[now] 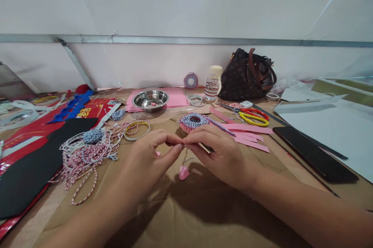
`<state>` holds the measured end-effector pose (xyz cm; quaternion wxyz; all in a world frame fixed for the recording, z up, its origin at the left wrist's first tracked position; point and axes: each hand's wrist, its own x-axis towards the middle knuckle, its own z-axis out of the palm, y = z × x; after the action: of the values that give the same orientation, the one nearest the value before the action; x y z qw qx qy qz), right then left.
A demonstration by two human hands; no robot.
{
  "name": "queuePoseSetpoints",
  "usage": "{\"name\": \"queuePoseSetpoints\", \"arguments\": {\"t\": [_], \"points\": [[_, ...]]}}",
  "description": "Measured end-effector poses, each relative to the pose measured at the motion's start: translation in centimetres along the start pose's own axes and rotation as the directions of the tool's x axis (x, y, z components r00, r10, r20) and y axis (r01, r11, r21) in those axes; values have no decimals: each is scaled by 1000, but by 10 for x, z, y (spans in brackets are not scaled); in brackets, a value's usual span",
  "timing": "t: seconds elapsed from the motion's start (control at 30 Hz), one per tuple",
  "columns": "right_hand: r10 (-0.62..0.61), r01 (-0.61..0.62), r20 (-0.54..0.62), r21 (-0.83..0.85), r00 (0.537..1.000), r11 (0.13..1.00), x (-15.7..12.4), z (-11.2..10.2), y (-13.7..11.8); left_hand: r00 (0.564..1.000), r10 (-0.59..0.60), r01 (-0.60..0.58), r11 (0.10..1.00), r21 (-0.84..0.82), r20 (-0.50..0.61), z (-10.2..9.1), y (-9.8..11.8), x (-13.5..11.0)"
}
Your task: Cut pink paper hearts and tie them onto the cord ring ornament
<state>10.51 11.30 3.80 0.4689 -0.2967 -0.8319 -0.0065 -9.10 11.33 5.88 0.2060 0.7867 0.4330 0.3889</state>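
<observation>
My left hand (159, 149) and my right hand (217, 151) meet fingertip to fingertip over the brown cardboard (145, 209). Both are closed in a pinch. A thin string (188, 158) hangs below the fingertips, with a small pink heart-shaped piece (183, 172) at its lower end. What else the fingertips pinch is hidden between them. Just beyond my right hand sits a round woven piece (194, 120) of blue, white and red cord with a pink pleated side. A pen (221, 127) lies beside it, partly behind my right hand.
Tangled cords (87, 155) and a tape roll (136, 130) lie left. Behind are a metal bowl (150, 99) on pink paper, a bottle (213, 83) and a handbag (247, 75). Pink strips (253, 145), scissors (255, 118) and a black phone (314, 155) lie right.
</observation>
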Motion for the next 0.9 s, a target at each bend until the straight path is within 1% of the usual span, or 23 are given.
{"name": "queuePoseSetpoints", "arguments": {"t": [0.13, 0.27, 0.33, 0.4, 0.47, 0.5, 0.57, 0.67, 0.77, 0.83, 0.9], "points": [[-32, 35, 40, -57, 999, 998, 0, 2, 2, 1000, -19, 19, 1000, 4, 17, 1, 1, 0], [-12, 16, 64, -72, 998, 997, -1, 7, 1, 998, -55, 54, 998, 22, 39, 4, 2, 0], [65, -61, 100, -43, 993, 997, -1, 9, 0, 997, -64, 62, 998, 33, 52, 5, 2, 0], [202, -205, 135, 12, 970, 979, -1, 8, -1, 997, -57, 54, 998, 43, 59, 5, 3, 0], [338, -360, 182, 103, 923, 927, 0, 7, -2, 997, -51, 48, 997, 55, 57, 6, 3, 1], [385, -419, 208, 153, 899, 895, 1, 6, -2, 997, -45, 42, 997, 60, 54, 6, 2, 2], [435, -492, 252, 242, 864, 837, 3, 5, -2, 998, -41, 38, 997, 65, 47, 6, 2, 2], [459, -536, 288, 313, 840, 784, 4, 4, -2, 999, -16, 14, 997, 80, 34, 5, 1, 0], [454, -539, 296, 366, 840, 758, 4, 4, -4, 999, 36, -38, 992, 123, 20, 3, -1, -2], [462, -549, 300, 376, 834, 747, 4, 3, -5, 998, 62, -60, 986, 155, -2, 1, -2, -2], [458, -541, 295, 357, 839, 761, 4, 2, -6, 997, 71, -65, 981, 180, -27, -1, -3, -2]]}}
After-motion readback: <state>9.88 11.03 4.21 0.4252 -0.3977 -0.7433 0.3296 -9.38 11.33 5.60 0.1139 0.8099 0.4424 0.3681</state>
